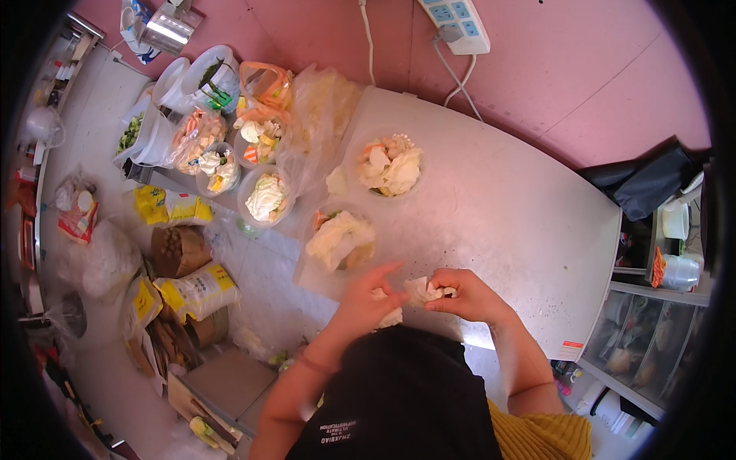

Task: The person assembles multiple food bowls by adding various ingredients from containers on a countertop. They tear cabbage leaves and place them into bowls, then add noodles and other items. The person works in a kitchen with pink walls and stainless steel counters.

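Just past the near edge of the counter, my right hand [464, 293] pinches a crumpled whitish piece [418, 290]; whether it is tissue or cabbage leaf I cannot tell. My left hand [371, 299] is close beside it, index finger and thumb apart. More of the pale material [392, 318] shows in and under the left palm, partly covered by the fingers. Beyond the left hand stands a clear plastic tub [340, 240] with pale leaf on top. A second clear tub [391, 164], farther back, holds leaf, mushrooms and other mixed pieces.
More filled tubs [266, 196] stand to the left, near a bag of cut pieces [198, 135] and an orange plastic bag [265, 86]. Yellow-and-white packages [198, 290] and a cardboard box [230, 374] lie lower left. A power strip [457, 23] hangs on the pink wall.
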The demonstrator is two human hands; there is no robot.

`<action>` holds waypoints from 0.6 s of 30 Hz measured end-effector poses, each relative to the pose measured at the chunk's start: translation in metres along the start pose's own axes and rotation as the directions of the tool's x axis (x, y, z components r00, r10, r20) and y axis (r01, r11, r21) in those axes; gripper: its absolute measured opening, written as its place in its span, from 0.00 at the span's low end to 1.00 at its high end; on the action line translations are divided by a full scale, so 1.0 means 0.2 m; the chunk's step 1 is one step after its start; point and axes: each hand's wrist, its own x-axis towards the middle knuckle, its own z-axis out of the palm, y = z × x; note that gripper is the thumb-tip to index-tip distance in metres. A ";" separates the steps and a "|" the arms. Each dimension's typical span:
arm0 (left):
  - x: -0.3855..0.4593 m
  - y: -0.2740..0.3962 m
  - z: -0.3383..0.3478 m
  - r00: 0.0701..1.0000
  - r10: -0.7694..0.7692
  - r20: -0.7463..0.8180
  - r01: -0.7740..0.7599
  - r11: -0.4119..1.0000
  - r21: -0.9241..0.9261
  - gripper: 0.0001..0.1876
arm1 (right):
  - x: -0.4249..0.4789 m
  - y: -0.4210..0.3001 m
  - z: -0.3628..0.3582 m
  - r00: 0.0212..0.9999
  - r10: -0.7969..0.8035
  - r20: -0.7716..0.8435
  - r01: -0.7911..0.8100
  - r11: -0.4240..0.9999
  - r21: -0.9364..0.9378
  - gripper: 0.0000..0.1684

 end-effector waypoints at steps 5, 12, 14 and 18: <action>-0.02 0.00 0.04 0.982 0.173 -0.074 -0.160 0.975 0.156 0.06 | 0.04 -0.11 0.05 0.997 0.065 0.047 -0.066 0.998 0.018 0.06; -0.08 -0.08 0.05 0.789 -0.244 -0.564 -0.219 0.745 -0.629 0.06 | 0.08 -0.15 -0.03 0.930 0.248 -0.272 -0.128 0.911 0.393 0.07; -0.12 -0.10 0.01 0.828 -0.244 -0.505 -0.160 0.761 -0.629 0.06 | 0.18 -0.16 -0.13 0.908 0.211 -0.362 -0.023 0.888 0.460 0.08; -0.10 -0.12 0.03 0.853 -0.265 -0.449 -0.117 0.742 -0.660 0.06 | 0.51 -0.15 -0.24 0.890 -0.051 -0.454 0.111 0.988 0.107 0.15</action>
